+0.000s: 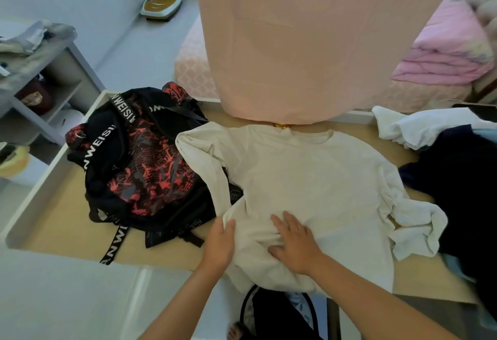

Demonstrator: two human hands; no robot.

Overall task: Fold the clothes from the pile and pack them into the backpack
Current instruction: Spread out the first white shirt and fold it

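Note:
A cream long-sleeved shirt lies spread on the wooden table, its left sleeve draped over the backpack. The black and red backpack with white-lettered straps lies to the left of the shirt. My left hand pinches the shirt's left edge near the cuff. Flat on the shirt's lower middle, my right hand presses down with straight fingers. The clothes pile, white and dark navy pieces, sits at the table's right.
A tall peach-coloured cloth-covered shape stands behind the table. A grey shelf unit is at the left. Pink folded bedding lies at the back right. A dark hamper sits below the table's front edge.

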